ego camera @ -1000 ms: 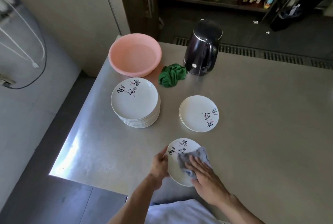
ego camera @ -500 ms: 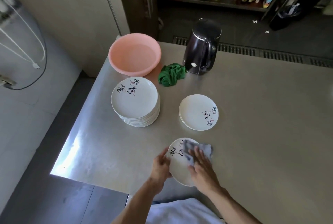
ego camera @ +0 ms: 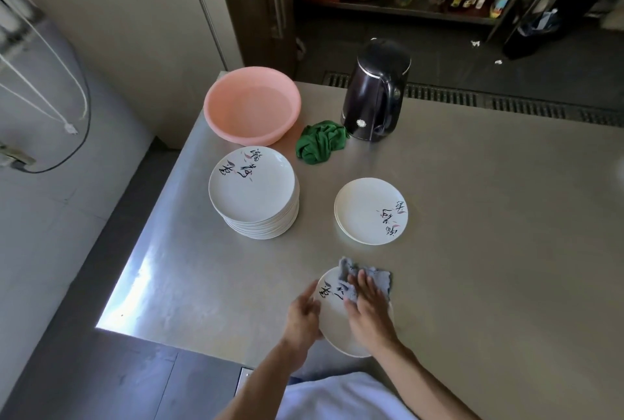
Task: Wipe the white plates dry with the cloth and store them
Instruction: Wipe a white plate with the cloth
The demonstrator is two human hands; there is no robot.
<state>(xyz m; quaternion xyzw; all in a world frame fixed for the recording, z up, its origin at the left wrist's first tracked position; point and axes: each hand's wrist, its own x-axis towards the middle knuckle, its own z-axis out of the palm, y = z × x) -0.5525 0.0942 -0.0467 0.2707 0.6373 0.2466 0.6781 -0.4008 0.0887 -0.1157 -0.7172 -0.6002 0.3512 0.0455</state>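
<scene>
While cloth (ego camera: 381, 280) overlaps plate (ego camera: 332, 321), plate stack (ego camera: 251, 191), kettle (ego camera: 371, 95), possibly wet basin (ego camera: 250, 109) beyond

Round pink plastic basin (ego camera: 251, 105) at far-left corner of brushed steel table (ego camera: 472, 251). Crumpled green rag (ego camera: 320, 142) lies between basin and dark glossy electric kettle (ego camera: 374, 90), just beside kettle base.

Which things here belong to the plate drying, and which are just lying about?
Job: round white plate held by left hand; grey cloth pressed under right hand; tall white plate stack; short white plate stack.
Lying about: pink plastic basin; crumpled green cloth; black kettle.
</scene>
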